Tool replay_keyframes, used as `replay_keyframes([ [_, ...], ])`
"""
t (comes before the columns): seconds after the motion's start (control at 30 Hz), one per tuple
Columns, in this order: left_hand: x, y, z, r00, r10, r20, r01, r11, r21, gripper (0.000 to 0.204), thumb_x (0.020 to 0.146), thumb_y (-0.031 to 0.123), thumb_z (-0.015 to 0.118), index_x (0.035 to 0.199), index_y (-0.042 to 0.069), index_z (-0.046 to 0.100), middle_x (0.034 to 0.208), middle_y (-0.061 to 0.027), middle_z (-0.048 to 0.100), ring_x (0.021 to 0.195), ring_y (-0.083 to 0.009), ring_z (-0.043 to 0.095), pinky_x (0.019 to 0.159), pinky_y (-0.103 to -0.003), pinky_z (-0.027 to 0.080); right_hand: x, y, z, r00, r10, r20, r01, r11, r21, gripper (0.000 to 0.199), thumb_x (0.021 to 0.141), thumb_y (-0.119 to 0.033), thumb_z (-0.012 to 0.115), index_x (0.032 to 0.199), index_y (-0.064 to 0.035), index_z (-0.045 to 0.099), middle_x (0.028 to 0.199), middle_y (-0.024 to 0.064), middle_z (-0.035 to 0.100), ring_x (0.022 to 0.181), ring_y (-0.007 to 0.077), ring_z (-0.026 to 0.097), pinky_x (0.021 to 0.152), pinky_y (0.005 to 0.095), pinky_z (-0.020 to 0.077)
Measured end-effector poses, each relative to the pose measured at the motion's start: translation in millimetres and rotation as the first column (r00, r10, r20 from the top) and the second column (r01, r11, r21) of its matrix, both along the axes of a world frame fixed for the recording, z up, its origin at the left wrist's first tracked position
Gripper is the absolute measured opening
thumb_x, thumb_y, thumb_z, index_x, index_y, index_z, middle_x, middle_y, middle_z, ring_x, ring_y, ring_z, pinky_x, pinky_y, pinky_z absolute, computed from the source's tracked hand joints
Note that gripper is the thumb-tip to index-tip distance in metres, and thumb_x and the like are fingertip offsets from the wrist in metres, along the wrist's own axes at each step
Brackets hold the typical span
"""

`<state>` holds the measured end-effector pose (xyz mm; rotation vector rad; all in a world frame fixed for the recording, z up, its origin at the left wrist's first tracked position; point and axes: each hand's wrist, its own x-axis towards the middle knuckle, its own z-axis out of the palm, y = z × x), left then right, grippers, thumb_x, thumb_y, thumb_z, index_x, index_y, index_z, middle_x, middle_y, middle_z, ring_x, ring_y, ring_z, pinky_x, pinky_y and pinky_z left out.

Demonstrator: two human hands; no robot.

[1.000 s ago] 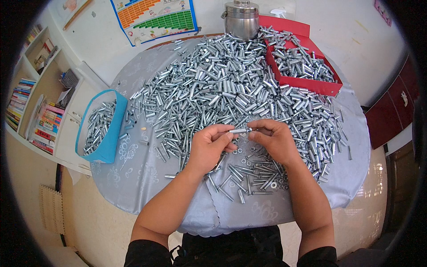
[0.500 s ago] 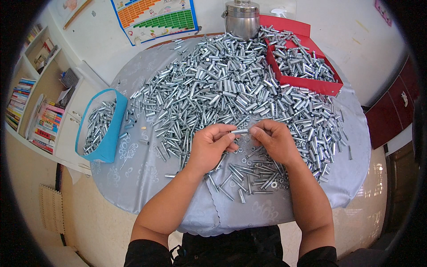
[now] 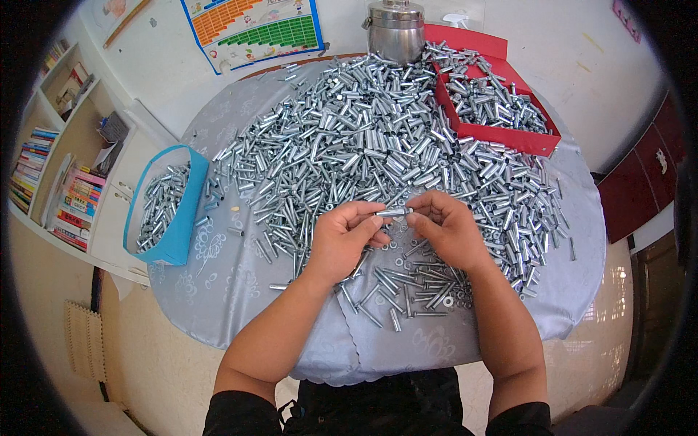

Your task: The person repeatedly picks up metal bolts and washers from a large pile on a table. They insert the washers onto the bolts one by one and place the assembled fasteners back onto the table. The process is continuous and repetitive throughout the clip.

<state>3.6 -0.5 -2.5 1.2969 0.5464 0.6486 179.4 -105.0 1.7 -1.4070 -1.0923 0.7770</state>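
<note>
Between my two hands lies a shiny sleeve anchor bolt (image 3: 393, 213), held level above the near side of a big metal heap. My left hand (image 3: 340, 238) pinches its left end with thumb and fingers. At the other end, the thumb and fingertips of my right hand (image 3: 451, 231) close around the tip; whether a small nut or washer sits between them is too small to tell. Below my hands, loose bolts (image 3: 429, 291) and washers are scattered on the cloth. The heap of metal sleeves and bolts (image 3: 349, 156) spreads beyond and to both sides.
A blue fabric bin (image 3: 174, 247) with finished-looking anchors stands at the left. At the far right, a red box (image 3: 502, 136) holds more metal parts, beside a steel pot (image 3: 396, 36). A grey cloth (image 3: 254, 312) covers the round table; a bookshelf (image 3: 80, 145) stands left.
My right fingers have shifted slightly at the bolt's right end, and more of the bolt shows between my hands. My left hand has stayed nearly still.
</note>
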Motion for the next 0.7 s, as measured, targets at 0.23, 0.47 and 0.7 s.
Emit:
replay_keyframes([
  [0.23,0.8,-2.1,4.5,0.999,-0.029,-0.023,0.030,0.999,0.014,0.024,0.094,0.003,0.058,0.116,-0.005,0.061,0.100,-0.0158,0.070,0.077,-0.0180,0.068,0.069,-0.029,0.058,1.6,-3.6,12.8,0.999,-0.001,-0.032,-0.003,0.993,-0.119,0.019,0.094,-0.018,0.062,0.097,0.0010,0.063,0.078,0.0042,0.063,0.065,0.0100,0.058,0.060,0.0249,0.0480],
  [0.47,0.1,-0.2,0.2,1.000,-0.009,-0.005,0.009,1.000,0.017,0.022,0.094,0.004,0.058,0.114,-0.004,0.061,0.098,-0.0146,0.070,0.075,-0.0161,0.068,0.067,-0.027,0.057,4.9,-3.8,10.3,0.989,-0.009,0.148,0.031,0.988,-0.149,0.019,0.092,-0.016,0.064,0.097,0.0019,0.063,0.079,0.0048,0.064,0.068,0.0105,0.059,0.062,0.0253,0.0485],
  [0.7,0.5,0.2,-0.4,1.000,-0.016,0.019,0.016,1.000,0.000,0.022,0.094,0.004,0.058,0.114,-0.004,0.062,0.097,-0.0144,0.070,0.075,-0.0157,0.068,0.067,-0.027,0.057,-4.6,1.1,2.8,0.999,-0.044,0.003,0.044,0.997,0.059,0.017,0.091,-0.015,0.067,0.095,0.0011,0.064,0.077,0.0043,0.064,0.068,0.0105,0.059,0.063,0.0246,0.0479],
])
